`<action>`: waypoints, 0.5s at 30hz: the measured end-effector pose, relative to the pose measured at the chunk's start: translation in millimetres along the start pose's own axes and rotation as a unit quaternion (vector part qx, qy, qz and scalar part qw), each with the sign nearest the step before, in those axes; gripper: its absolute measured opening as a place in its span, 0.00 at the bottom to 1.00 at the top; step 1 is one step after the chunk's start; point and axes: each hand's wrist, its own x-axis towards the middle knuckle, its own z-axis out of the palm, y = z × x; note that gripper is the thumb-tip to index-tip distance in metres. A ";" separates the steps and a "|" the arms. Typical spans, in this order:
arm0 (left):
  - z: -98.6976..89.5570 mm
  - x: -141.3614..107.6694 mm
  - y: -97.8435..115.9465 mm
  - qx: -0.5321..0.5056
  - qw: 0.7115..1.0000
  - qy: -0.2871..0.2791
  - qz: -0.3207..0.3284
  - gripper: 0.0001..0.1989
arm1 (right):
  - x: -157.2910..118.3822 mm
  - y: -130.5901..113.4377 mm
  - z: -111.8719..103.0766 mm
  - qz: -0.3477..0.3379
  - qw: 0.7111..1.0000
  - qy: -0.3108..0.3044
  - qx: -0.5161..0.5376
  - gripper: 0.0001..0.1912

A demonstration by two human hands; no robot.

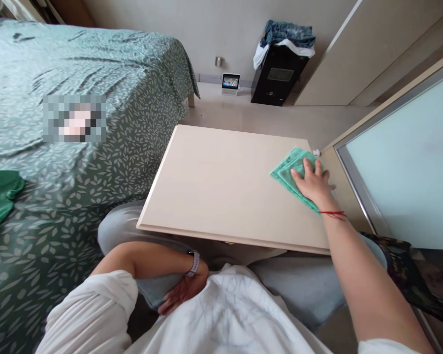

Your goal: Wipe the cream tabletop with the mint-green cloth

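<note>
A cream low table point(225, 182) stands in front of my lap, its flat top facing up. At the right end of that top lies a folded green cloth point(290, 169). My right hand point(312, 182) rests palm down on the cloth with its fingers spread, pressing it against the surface near the table's right edge. A red thread circles that wrist. My left hand point(184, 292) lies low by my lap, away from the table, its fingers loosely stretched and holding nothing. The wrist above it wears a watch with a pale strap point(194, 263).
On the left is a bed with a green leaf-patterned sheet point(133, 103) and another green cloth point(0, 196). Along the back wall stand a small screen device point(231, 83) and a black cabinet point(280, 73) topped with folded jeans point(288, 33). A frosted panel point(409, 147) borders the right side.
</note>
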 end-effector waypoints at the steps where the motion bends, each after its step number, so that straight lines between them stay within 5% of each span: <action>1: -0.2 1.8 -0.6 -0.007 0.999 -0.032 0.002 0.41 | -4.0 2.9 1.3 0.012 1.000 0.005 0.007 0.44; 5: -2.2 11.2 -1.8 0.005 0.996 -0.093 -0.008 0.38 | -21.2 -18.5 4.7 0.011 1.000 0.021 0.011 0.45; 9: -4.5 24.3 -1.9 0.016 0.994 -0.102 -0.038 0.42 | -36.7 -81.4 4.6 -0.074 0.997 0.006 -0.007 0.43; 13: -2.8 42.3 -1.7 -0.093 0.986 0.046 -0.127 0.39 | -55.3 -169.0 6.5 -0.182 0.983 -0.016 -0.001 0.44; 15: -2.1 52.2 1.2 -0.181 0.945 0.187 -0.200 0.37 | -68.3 -215.8 8.1 -0.236 0.971 -0.028 0.011 0.45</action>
